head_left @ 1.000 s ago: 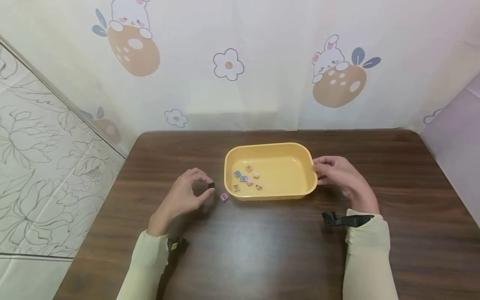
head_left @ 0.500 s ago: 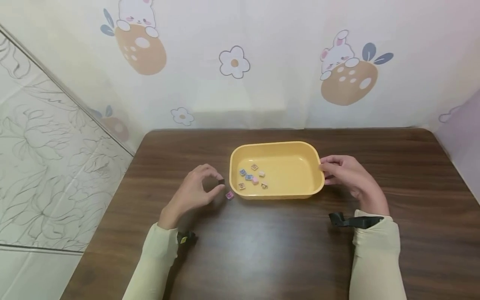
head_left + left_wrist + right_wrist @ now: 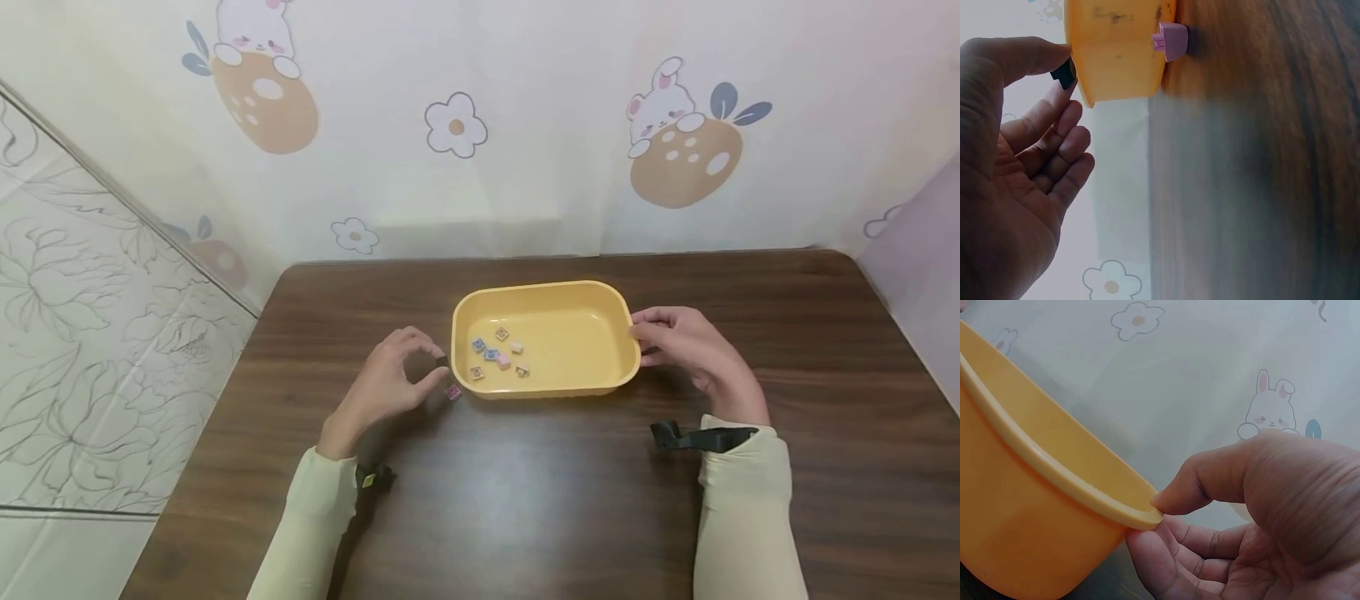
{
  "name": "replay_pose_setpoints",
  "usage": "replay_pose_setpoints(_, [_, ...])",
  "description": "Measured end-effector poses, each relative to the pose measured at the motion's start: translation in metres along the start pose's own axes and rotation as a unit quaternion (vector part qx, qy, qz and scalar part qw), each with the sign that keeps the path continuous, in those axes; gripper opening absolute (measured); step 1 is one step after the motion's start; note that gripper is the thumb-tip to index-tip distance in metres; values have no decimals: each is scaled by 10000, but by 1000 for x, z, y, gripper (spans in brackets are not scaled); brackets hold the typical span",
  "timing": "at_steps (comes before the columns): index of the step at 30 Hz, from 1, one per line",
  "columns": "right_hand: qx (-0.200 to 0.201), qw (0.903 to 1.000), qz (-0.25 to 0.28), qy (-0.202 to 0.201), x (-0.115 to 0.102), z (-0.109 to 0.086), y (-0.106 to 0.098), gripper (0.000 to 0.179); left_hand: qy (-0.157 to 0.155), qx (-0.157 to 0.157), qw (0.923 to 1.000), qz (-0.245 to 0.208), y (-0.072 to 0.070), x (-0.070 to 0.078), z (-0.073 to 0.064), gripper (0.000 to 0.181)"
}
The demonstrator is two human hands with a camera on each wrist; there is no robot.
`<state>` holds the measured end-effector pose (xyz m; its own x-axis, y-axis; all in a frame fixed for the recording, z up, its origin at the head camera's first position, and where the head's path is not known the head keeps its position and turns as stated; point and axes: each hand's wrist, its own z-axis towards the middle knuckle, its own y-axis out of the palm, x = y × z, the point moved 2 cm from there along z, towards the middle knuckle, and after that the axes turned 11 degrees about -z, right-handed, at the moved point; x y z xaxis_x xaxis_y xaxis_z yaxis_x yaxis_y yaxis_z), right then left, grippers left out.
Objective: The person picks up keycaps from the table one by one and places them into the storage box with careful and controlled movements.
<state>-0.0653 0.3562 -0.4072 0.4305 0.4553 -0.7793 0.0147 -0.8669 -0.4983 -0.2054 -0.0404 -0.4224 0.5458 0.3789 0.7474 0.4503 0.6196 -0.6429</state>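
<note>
Between thumb and index finger my left hand (image 3: 384, 382) pinches a black keycap (image 3: 1064, 73), just beside the left rim of a yellow plastic basin (image 3: 543, 392). A purple keycap (image 3: 1174, 42) lies on the table against the basin's lower left corner, below the held one. Inside the basin, toward its left end, several keycaps are scattered, among them blue ones (image 3: 491, 354), a pink one (image 3: 504, 361) and a beige one (image 3: 502, 333). My right hand (image 3: 693, 354) grips the basin's right rim, thumb on top and fingers underneath, as the right wrist view shows.
All of this is on a dark wood-grain table (image 3: 510, 500). A pale curtain (image 3: 532, 125) with rabbit and flower prints hangs behind its far edge. On the left stands a panel (image 3: 82, 350) with line-drawn flowers.
My left hand has moved a little right with the black keycap, up to the basin's left rim. The right hand keeps its grip. The whole view shifted slightly.
</note>
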Motion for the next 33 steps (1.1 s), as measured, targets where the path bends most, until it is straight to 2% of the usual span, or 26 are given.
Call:
replay_pose_setpoints(8, [19, 10000, 45, 9, -4, 0, 3, 50, 33, 135, 9999, -56, -3, 6, 1, 21])
replay_pose_setpoints(12, [64, 10000, 37, 35, -3, -1, 1, 50, 76, 64, 9999, -23, -1, 8, 6, 21])
replay_pose_setpoints(19, [71, 9999, 92, 44, -3, -5, -2, 50, -24, -45, 10000, -53, 3, 14, 13, 22])
replay_pose_setpoints(33, [91, 9999, 103, 22, -2, -5, -2, 50, 59, -153, 9999, -4, 6, 19, 23, 22])
